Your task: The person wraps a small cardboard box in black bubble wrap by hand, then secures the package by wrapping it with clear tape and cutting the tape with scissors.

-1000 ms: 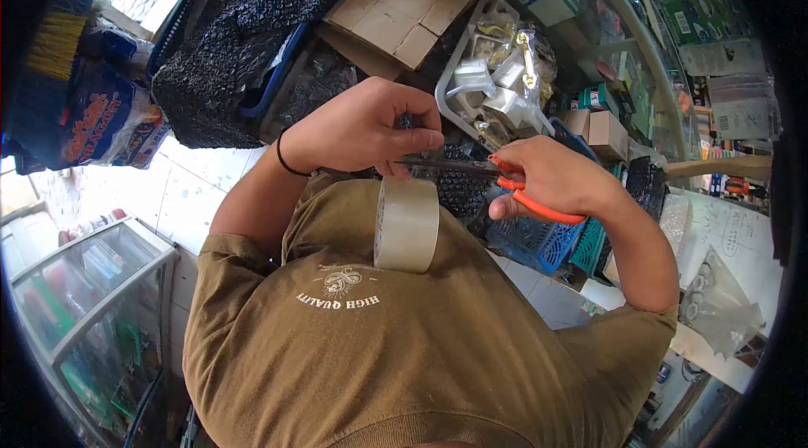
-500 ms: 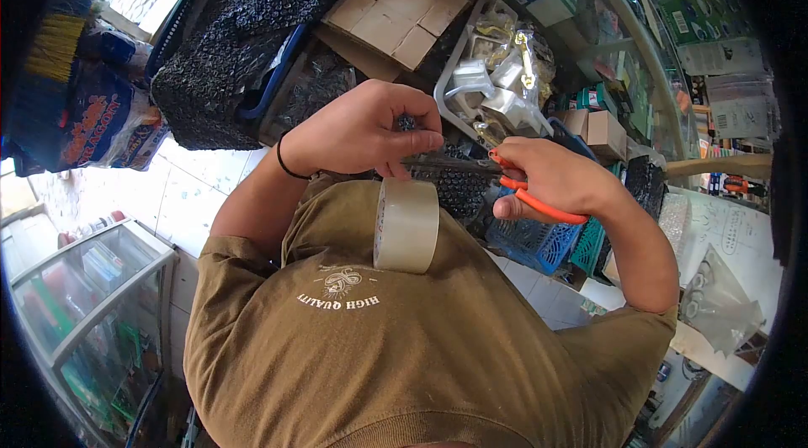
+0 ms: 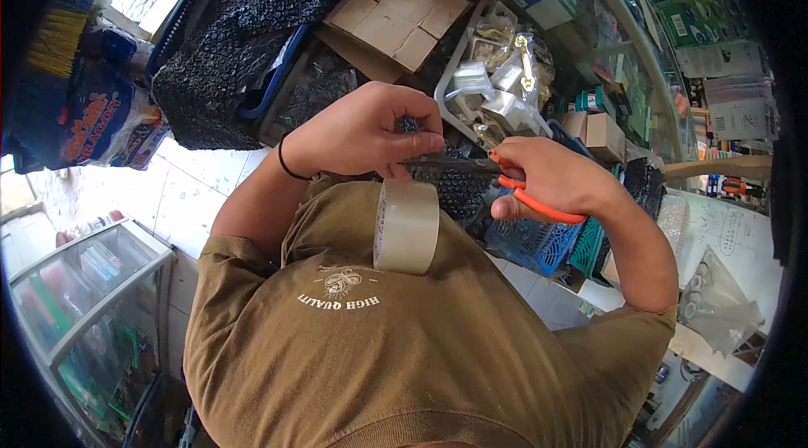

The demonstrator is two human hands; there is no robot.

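My right hand [image 3: 551, 179] grips a pair of scissors with orange handles [image 3: 551, 208]. Their dark blades point left, toward the fingers of my left hand [image 3: 374, 132]. That hand is closed, its fingers curled and pinched near the blade tips; what lies between them is too hidden to name. A wide roll of clear packing tape [image 3: 408, 229] stands on its edge against my brown shirt [image 3: 438, 339], just below my left fingertips. Black bubble wrap [image 3: 459, 193] shows beneath the blades, between my hands.
Ahead lie more black bubble wrap [image 3: 227, 53] over a blue crate, a cardboard box [image 3: 396, 10] and a white tray [image 3: 450, 103] of bagged metal hardware. Blue and green baskets [image 3: 539, 246] stand at right. Glass cases [image 3: 93, 288] flank me on both sides.
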